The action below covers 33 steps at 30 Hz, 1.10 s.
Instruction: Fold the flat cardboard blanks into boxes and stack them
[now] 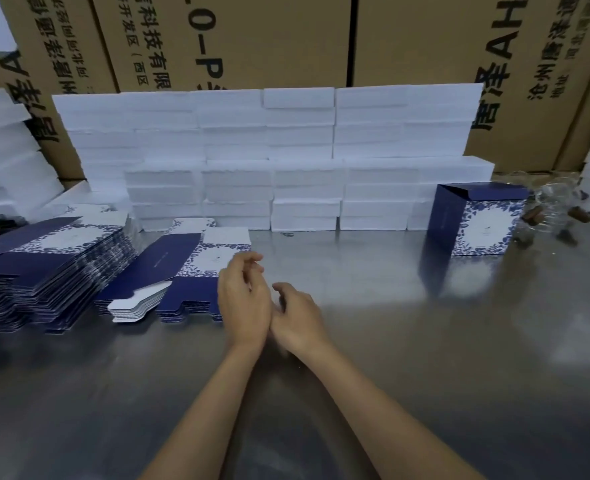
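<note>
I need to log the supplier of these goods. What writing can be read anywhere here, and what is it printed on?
"科技有限", running sideways, on the brown carton behind left.
"0-P", sideways, on the same carton.
"AH", sideways, on the brown carton behind right, above large Chinese characters cut off by the foam.
Smaller Chinese address lines on both cartons: too blurred to read.
Fine print on the folded blue box and the flat blanks: too small.

Glossy steel table (390,341) — printed cardboard blanks (179,268)

Packing workshop, printed shipping cartons (224,39) standing behind, white foam blocks (269,157) piling up, flat blanks (54,258) lying stacked on steel table (425,358)
</note>
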### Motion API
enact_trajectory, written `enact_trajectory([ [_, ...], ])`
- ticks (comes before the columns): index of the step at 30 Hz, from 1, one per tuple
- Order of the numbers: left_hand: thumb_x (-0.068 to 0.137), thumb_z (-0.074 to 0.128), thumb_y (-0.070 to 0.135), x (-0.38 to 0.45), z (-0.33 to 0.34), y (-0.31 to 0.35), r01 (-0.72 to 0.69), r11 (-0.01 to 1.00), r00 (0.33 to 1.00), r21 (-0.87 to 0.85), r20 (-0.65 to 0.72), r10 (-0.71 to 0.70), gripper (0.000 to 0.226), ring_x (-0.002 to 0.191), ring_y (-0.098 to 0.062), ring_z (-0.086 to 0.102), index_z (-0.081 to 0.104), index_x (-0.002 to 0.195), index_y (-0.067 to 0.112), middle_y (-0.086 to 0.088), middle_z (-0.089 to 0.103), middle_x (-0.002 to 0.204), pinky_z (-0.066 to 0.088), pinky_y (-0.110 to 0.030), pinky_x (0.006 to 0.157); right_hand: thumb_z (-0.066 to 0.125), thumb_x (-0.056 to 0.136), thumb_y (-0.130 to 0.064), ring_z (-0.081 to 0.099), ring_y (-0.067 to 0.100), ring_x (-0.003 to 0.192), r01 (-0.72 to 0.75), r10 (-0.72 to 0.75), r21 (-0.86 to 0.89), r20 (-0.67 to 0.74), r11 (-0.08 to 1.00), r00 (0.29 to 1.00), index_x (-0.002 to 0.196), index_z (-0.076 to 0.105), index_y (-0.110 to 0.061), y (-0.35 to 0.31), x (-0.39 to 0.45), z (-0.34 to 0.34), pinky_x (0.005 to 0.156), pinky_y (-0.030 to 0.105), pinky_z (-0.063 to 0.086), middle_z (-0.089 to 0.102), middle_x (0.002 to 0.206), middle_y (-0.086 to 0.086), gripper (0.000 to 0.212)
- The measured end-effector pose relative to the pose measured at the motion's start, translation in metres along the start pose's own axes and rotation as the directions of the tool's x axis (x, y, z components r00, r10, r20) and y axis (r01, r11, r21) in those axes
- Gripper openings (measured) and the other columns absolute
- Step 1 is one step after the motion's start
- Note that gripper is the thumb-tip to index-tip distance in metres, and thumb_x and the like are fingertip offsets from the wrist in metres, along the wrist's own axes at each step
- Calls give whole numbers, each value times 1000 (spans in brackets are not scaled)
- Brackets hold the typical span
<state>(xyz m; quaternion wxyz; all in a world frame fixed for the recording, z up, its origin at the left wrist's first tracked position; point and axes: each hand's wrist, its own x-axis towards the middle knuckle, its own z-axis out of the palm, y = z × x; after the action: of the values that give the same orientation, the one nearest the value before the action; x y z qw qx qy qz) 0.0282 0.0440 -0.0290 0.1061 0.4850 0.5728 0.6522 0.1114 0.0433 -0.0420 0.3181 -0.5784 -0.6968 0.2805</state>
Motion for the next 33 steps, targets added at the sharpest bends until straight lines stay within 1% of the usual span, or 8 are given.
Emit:
enact_trajectory([
  [5, 88, 44, 5, 30, -28, -24, 33, 999, 981, -12, -189, -34, 29, 94, -23, 60, 60, 94, 30, 6, 67, 89, 42, -25, 75, 54, 94, -49, 34, 25, 144, -27, 30, -122, 20, 992, 999, 140, 49, -16, -31, 26, 37, 122, 44, 15, 52, 144, 5, 57],
  [8, 85, 41, 11, 36, -38, -32, 82, 996, 959, -44, -270, -91, 26, 92, -24, 61, 61, 93, 26, 11, 65, 83, 46, -38, 79, 56, 93, -49, 24, 21, 149, -95, 97, -193, 2, 977, 995, 139, 46, -16, -48, 33, 56, 124, 50, 3, 43, 151, 3, 58],
  [15, 88, 45, 3, 36, -42, -34, 136, 990, 952, -37, -272, -141, 25, 92, -24, 61, 62, 96, 20, 5, 66, 87, 47, -37, 80, 59, 94, -42, 45, 25, 129, -61, 10, -234, -212, 970, 977, 120, 58, -15, -60, 37, 64, 113, 43, 27, 61, 127, 4, 38],
  [19, 85, 47, -4, 35, -42, -23, 74, 997, 957, 26, -284, -63, 28, 95, -26, 56, 64, 98, 15, -1, 67, 91, 43, -45, 92, 65, 92, -20, 55, 29, 115, -16, 81, 270, -230, 963, 970, 120, 52, -16, -67, 41, 56, 100, 40, 44, 62, 120, 8, 31],
  [23, 81, 50, -4, 35, -46, -10, -52, 975, 950, 217, -290, 115, 30, 98, -25, 49, 64, 100, 14, -1, 64, 96, 22, -30, 87, 54, 94, 2, 68, 25, 86, -61, 135, 768, -33, 638, 990, 103, 47, -18, -79, 43, 37, 67, 32, 58, 68, 112, 17, 23],
  [25, 81, 51, -4, 34, -48, -1, -106, 953, 943, 284, -276, 188, 29, 101, -27, 49, 63, 101, 13, -2, 63, 97, 20, -30, 86, 56, 95, 3, 67, 18, 73, -72, 96, 832, 23, 550, 995, 100, 47, -19, -80, 40, 22, 54, 25, 55, 69, 107, 16, 24],
  [28, 82, 52, -3, 34, -52, 17, -158, 927, 930, 341, -264, 255, 29, 100, -29, 51, 64, 102, 12, -3, 64, 100, 22, -32, 84, 60, 96, 1, 67, 18, 69, -91, 74, 848, 61, 522, 995, 103, 51, -18, -69, 31, -7, 56, 28, 57, 71, 101, 12, 22],
  [33, 83, 51, 5, 30, -52, 51, -112, 950, 965, 292, -195, 174, 31, 101, -29, 52, 58, 111, 15, -2, 60, 106, 31, -37, 83, 61, 96, 1, 65, 21, 68, -200, 78, 857, 185, 474, 980, 106, 55, -12, -42, 8, -46, 51, 28, 54, 70, 95, 14, 18],
])
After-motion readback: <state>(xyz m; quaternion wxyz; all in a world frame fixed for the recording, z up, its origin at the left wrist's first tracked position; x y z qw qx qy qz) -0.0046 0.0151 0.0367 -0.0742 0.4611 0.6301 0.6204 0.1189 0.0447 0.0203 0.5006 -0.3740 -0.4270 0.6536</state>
